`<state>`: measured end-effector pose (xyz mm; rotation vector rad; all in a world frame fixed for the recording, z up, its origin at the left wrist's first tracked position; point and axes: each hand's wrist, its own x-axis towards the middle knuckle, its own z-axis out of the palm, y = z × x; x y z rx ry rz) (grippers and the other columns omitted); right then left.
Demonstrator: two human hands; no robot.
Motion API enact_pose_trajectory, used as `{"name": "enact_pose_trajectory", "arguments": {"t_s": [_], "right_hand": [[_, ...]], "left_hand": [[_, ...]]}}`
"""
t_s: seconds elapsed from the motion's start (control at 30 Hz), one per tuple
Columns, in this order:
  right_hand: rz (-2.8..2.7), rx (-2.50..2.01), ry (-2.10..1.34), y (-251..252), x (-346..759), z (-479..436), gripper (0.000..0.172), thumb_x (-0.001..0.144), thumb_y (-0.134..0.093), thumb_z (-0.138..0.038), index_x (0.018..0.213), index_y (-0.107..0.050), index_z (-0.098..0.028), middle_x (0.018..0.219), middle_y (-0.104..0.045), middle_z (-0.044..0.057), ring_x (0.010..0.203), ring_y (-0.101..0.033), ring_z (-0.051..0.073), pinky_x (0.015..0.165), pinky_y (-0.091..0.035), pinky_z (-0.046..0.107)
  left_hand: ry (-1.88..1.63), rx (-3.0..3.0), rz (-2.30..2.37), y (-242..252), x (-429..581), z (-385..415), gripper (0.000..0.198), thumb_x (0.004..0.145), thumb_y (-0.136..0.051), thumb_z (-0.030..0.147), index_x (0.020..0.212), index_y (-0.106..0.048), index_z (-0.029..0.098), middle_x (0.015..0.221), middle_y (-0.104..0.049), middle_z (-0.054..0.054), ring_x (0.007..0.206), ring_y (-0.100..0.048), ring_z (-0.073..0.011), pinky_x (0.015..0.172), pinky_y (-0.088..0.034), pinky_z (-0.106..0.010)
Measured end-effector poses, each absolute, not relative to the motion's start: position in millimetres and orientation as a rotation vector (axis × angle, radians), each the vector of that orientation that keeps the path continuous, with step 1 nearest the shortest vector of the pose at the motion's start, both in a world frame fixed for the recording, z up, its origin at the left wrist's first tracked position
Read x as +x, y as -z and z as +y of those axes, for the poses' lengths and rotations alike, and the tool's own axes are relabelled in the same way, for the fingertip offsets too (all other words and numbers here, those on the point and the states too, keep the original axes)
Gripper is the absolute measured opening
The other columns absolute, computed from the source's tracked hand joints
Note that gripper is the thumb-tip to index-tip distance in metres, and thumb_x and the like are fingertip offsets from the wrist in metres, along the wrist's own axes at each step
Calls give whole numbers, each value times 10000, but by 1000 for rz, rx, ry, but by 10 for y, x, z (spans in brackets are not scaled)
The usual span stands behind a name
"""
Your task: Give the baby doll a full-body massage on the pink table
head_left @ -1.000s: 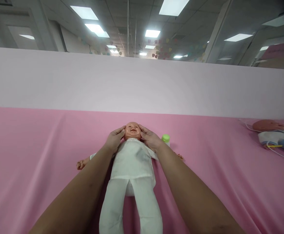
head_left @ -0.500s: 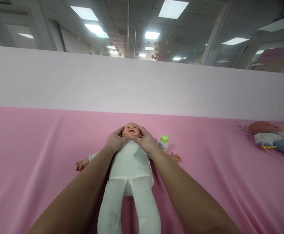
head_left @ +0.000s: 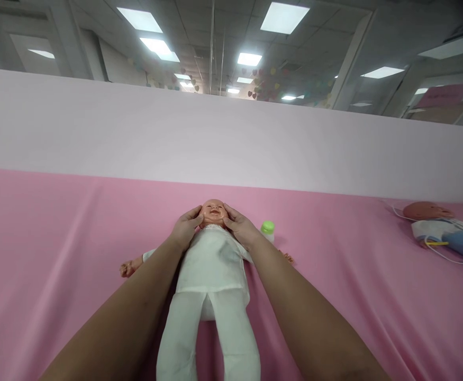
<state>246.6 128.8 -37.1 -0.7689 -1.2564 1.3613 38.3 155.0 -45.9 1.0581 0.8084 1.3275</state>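
A baby doll (head_left: 214,259) in a white top and trousers lies on its back, feet toward me. My left hand (head_left: 186,227) cups one side of its head, the thumb resting on the cheek near the jaw. On the opposite side my right hand (head_left: 242,226) does the same, thumb against the other cheek. Between them the two hands hold the head; the fingertips partly go out of sight beside it. Just right of my right wrist stands a small bottle with a green cap (head_left: 268,227), its lower part mostly hidden by my forearm.
Pink cloth (head_left: 56,227) with soft folds covers the surface. A second doll (head_left: 449,235), dressed in blue and white with thin white tubing around it, lies at the far right. Behind runs a low white wall (head_left: 215,143) with glass above.
Both thumbs have slid outward, from close together under the doll's chin to its two cheeks. The doll's chin and collar now show. My right forearm covers more of the bottle.
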Motion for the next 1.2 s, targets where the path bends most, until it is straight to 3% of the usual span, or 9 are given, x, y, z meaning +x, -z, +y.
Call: {"name": "enact_pose_trajectory", "arguments": {"t_s": [0.2,0.33,0.47,0.63,0.83,1.03,1.2], "right_hand": [[-1210,-746,-1385,437,2460,1348,611,860,-769,-497,1429,-623,-326,1482,-629,25,1395,-570,278,1215,-416,506],[-1250,-798,-1302,432,2449,1346,629,888,-729,-546,1459,-596,-317,1527,-587,20,1429,-536,265,1234,-394,485],[-1427,-965,-1067,372,2422,1279,747,838,-793,-550,1508,-539,-341,1581,-525,1,1479,-474,270,1262,-342,473],[-1457,-1149,-899,349,2379,1248,887,759,-854,-543,1543,-493,-337,1574,-533,24,1464,-494,293,1246,-361,482],[-1463,-1127,-915,376,2393,1282,903,761,-860,-489,1558,-471,-315,1592,-511,26,1479,-476,277,1251,-358,454],[-1500,-996,-1062,418,2469,1329,867,853,-774,-524,1599,-393,-304,1639,-442,17,1514,-428,245,1270,-329,426],[-1436,-877,-1201,420,2503,1309,773,892,-715,-597,1569,-441,-346,1627,-461,-20,1503,-443,233,1260,-348,429]], "left_hand": [[-1350,946,883,414,408,1550,440,880,-736,200,1315,-697,145,1352,-714,-150,1278,-661,-278,1157,-478,-437],[-1356,1002,879,407,414,1525,464,877,-769,302,1309,-699,149,1363,-706,-154,1279,-656,-291,1137,-492,-437],[-1298,1355,947,398,395,1470,706,797,-849,491,1398,-645,182,1443,-654,-147,1352,-592,-345,1146,-467,-475],[-1265,1534,1062,424,373,1486,921,712,-902,501,1496,-549,173,1460,-635,-165,1350,-588,-372,1130,-475,-482],[-1288,1540,1023,517,358,1574,905,703,-905,482,1486,-563,183,1462,-634,-157,1344,-592,-372,1137,-466,-493],[-1303,1433,916,525,369,1585,869,729,-875,498,1474,-568,173,1441,-652,-156,1354,-587,-362,1162,-443,-503],[-1310,1297,842,449,414,1513,692,783,-843,491,1380,-659,194,1451,-650,-134,1370,-575,-353,1172,-446,-478]]}}
